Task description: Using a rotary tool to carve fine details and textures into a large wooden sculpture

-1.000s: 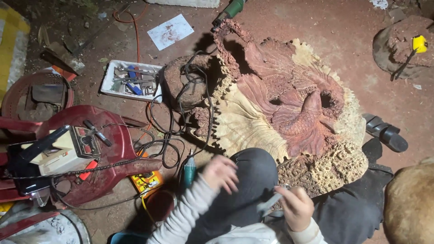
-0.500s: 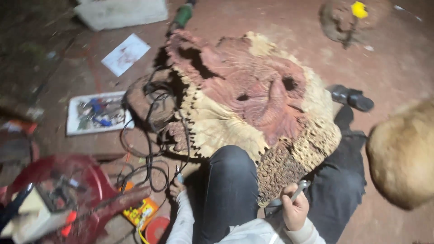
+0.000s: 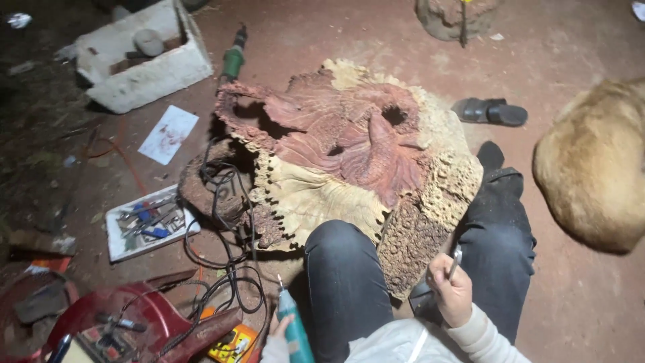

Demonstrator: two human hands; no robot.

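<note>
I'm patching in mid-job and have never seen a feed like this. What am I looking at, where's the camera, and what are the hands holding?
No machine here: a person sits on the dirt floor, and the one camera is worn on their head, looking down. Between the knees stands a large carved wood piece, reddish in the middle, pale at the edges. The left hand grips a teal rotary tool with a black cable nearby. The right hand holds a thin metal tool. Around them lie a tray of bits, a white box, a red chair, a sandal and a tan animal.

The wood carving (image 3: 349,168) lies between the tool tray (image 3: 151,225) leftward and sandal (image 3: 490,111) rightward.
</note>
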